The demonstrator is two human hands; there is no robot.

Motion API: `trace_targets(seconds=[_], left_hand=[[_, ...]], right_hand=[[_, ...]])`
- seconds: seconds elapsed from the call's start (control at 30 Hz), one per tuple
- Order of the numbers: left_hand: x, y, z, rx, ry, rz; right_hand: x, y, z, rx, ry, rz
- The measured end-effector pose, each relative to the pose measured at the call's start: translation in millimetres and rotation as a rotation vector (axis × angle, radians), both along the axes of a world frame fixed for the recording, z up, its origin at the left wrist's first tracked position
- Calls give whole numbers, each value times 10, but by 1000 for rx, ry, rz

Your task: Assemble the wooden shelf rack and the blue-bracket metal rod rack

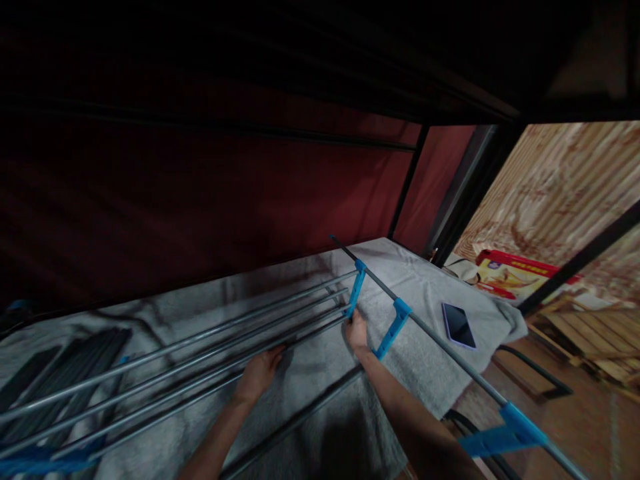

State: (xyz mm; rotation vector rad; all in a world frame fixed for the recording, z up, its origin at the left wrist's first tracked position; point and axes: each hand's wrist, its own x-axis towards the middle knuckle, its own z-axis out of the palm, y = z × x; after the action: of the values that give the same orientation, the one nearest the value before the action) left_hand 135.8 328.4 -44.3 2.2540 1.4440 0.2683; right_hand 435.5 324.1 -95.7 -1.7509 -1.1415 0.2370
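Grey metal tubes (200,353) run side by side across the bed toward a blue plastic bracket (357,288). My left hand (260,373) is closed round the front tube, short of its right end. At the bracket's lower end, my right hand (357,331) has its fingers closed on the blue plastic, beside the tube ends. This bracket sits on a long grey pole (440,340), which slants from the back toward the lower right. Farther along the pole are a second blue bracket (393,327) and a third blue bracket (505,432). My fingertips are partly hidden.
A grey blanket (320,400) lies under everything. On it rest a phone (459,325) at right and a bundle of dark tubes (75,370) at left. A black metal frame (480,187) surrounds the bed. Beyond it lie a red and yellow package (515,273) and wooden slats (595,340).
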Motion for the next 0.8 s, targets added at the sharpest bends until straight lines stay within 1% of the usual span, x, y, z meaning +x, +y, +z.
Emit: trace_targets(seconds=[0.1,0.33,0.4,0.5,0.6,0.67,0.7,0.77,0.8], left_hand=[[24,45,-15,7,-2,0],[37,73,-119,0,-20,-22],[27,78,-116,2,-13,-22],[22,48,-74,43,25,-61],[42,-125,-35,148,62,-59],[71,-323,-6,242,64,-50],[90,-430,21,291,63,-65],[135,-614,128,373,58,-122],[159,-673,213,412,51,-148]], right_hand=[[-8,18,10,-17,-5,-61],[-4,36,-5,-15,4,-68],[-5,29,0,-9,10,-61],[11,9,31,-3,19,-30],[41,-24,82,5,34,16],[50,-50,117,9,48,41],[46,-62,135,14,57,50],[24,-81,180,60,95,54],[9,-86,212,95,117,51]])
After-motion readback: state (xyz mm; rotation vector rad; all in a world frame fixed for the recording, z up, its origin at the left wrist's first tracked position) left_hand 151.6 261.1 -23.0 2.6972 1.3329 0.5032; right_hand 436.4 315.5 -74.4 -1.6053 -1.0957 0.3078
